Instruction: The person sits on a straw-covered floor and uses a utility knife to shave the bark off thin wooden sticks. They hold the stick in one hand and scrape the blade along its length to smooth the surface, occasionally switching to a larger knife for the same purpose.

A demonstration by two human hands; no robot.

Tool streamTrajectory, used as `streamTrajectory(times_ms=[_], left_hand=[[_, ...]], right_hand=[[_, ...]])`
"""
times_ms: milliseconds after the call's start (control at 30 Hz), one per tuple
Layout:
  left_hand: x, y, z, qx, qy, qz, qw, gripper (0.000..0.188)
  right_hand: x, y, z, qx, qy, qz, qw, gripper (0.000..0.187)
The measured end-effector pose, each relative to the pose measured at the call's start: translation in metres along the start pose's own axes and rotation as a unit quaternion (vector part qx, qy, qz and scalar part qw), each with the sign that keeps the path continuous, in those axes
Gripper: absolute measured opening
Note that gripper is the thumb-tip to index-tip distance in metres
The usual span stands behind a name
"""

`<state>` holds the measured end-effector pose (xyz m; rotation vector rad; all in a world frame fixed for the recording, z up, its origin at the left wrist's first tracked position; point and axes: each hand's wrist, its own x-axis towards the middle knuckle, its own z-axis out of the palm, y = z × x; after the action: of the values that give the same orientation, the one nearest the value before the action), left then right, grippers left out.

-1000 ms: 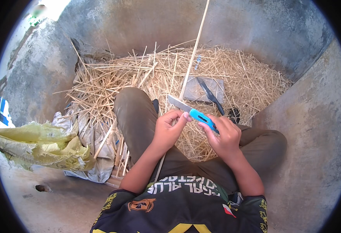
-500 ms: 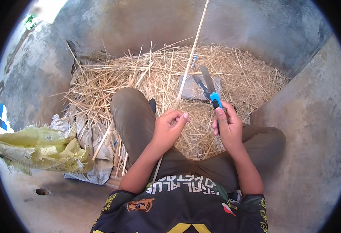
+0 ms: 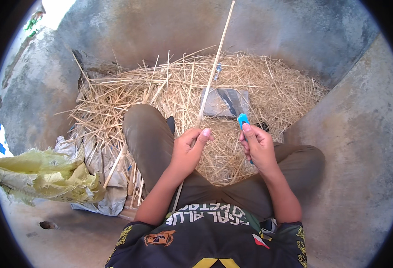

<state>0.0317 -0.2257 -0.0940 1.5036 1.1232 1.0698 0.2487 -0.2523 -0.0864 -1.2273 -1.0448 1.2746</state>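
My left hand (image 3: 190,149) is closed around a long, thin pale bamboo-like stick (image 3: 216,60). The stick slants up and away past the far wall's lower part, and its lower end comes out below the hand over my lap. In my right hand (image 3: 259,145) is a blue utility knife (image 3: 243,119), gripped with the thumb along its top. Its blade is hard to make out against what lies behind. A flat grey block (image 3: 212,100) rests on the straw beyond my hands, with a dark, jagged-looking strip (image 3: 227,100) on it.
Straw-like shavings (image 3: 277,96) heap between my crossed legs and the concrete wall (image 3: 169,31). Loose sticks (image 3: 100,107) pile at the left, near a torn yellow sack (image 3: 49,174). A small blue-and-clear object (image 3: 217,71) sits beyond the block.
The knife has tipped and drawn lower in my right hand, so its blade no longer stands out. The left hand keeps its hold on the stick; the whole view has shifted slightly.
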Motion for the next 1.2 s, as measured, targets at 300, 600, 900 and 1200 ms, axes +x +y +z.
streamTrajectory(times_ms=[300, 600, 900, 1200], left_hand=[[0.003, -0.008, 0.001, -0.121, 0.041, 0.001, 0.992, 0.028], [0.004, -0.012, 0.001, -0.124, 0.044, -0.001, 0.991, 0.028], [0.002, -0.007, 0.002, -0.12, 0.044, -0.001, 0.992, 0.027], [0.004, -0.014, 0.001, -0.121, 0.052, 0.001, 0.991, 0.029]], right_hand=[[-0.007, -0.004, 0.004, 0.05, -0.1, -0.033, 0.993, 0.032], [-0.012, -0.016, 0.003, 0.118, -0.151, 0.021, 0.981, 0.034], [-0.006, -0.012, 0.01, 0.104, -0.069, -0.02, 0.992, 0.039], [-0.007, -0.016, 0.005, 0.09, -0.098, 0.015, 0.991, 0.041]])
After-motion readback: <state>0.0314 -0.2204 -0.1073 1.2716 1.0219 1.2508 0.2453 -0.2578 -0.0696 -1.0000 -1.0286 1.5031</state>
